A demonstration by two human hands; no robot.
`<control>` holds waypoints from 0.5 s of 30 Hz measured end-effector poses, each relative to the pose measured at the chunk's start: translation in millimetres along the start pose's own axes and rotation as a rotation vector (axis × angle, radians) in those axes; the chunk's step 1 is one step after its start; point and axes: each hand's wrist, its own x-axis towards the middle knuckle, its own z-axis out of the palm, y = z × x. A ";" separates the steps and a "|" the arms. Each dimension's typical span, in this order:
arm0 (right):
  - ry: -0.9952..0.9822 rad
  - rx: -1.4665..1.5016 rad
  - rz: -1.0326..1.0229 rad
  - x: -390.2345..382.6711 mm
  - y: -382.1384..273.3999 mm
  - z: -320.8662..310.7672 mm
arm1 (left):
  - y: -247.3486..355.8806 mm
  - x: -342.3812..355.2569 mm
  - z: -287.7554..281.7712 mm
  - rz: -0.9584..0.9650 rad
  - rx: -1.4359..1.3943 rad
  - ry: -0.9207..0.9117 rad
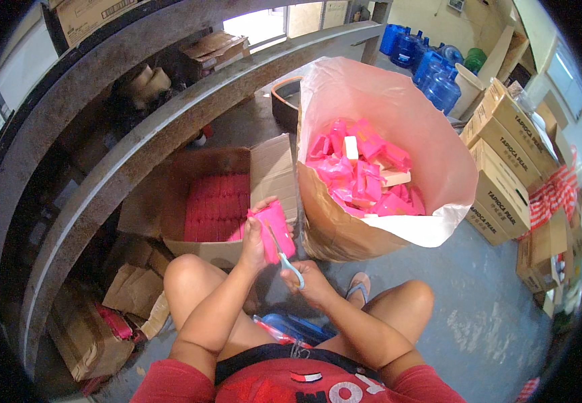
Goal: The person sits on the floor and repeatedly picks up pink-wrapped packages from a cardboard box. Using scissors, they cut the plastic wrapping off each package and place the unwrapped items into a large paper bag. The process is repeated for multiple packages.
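My left hand (253,243) is closed on a bright pink plastic packet (272,220), held up in front of my knees. A pair of scissors (292,271) with light blue handles is gripped in my right hand (314,285), and its blades lie against the packet's face. Just beyond stands a large paper sack (335,235) with a pale inside, holding a heap of pink wrappers (365,188) and a few cream-coloured blocks (396,177). Left of the sack, an open cardboard box (234,254) contains rows of similar pink packets (216,201).
Metal shelf rails (237,67) curve along the left side. Stacked cartons (496,181) line the right wall, with a red-and-white checked bag (550,195) beside them. Blue water jugs (442,91) stand at the back. A torn carton (89,329) lies at lower left. A sandal (358,287) is near my knee.
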 end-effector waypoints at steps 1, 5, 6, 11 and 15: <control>-0.006 0.017 -0.002 0.0 0.3 0.2 | 0.3 -0.3 0.4 0.003 0.000 -0.009; -0.005 0.054 -0.039 -0.1 3.6 0.3 | -0.2 -5.2 3.4 -0.002 0.004 -0.035; -0.005 0.062 -0.040 0.1 4.8 0.2 | -0.3 -5.5 4.1 -0.008 0.011 -0.021; -0.014 0.059 -0.092 1.6 9.6 0.0 | 0.9 -6.9 5.1 -0.013 0.014 -0.028; -0.039 0.084 -0.087 -0.3 11.2 -0.3 | 2.6 -7.2 4.4 -0.012 0.009 -0.051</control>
